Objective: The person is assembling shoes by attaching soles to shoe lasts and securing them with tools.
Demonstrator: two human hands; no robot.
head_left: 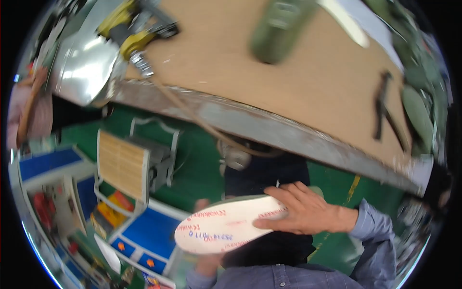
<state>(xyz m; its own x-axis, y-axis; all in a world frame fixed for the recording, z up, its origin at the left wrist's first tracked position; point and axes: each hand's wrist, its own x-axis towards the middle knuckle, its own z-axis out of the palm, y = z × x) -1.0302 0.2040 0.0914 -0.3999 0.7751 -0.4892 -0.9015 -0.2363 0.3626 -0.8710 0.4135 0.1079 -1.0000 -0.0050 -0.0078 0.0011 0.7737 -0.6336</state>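
Note:
Over my lap I hold a green shoe last point(316, 191), mostly hidden behind the white printed insole board point(230, 230) lying on its bottom face. My right hand point(305, 212) is closed round the right end, thumb pressed on the board and fingers over the upper edge. At the other end, my left hand point(208, 264) is blurred; its parts show above and below the board, gripping the last from behind. On the bench in front are another green shoe last point(276, 36), a pale insole point(344, 21) and a hammer point(382, 106).
A yellow-and-black air stapler point(130, 33) lies on the brown bench point(216, 53), its hose hanging over the front edge. A shiny metal bin point(84, 67) stands left of it. Several green lasts point(417, 113) line the right side. A chair point(122, 164) and a person point(33, 106) are at left.

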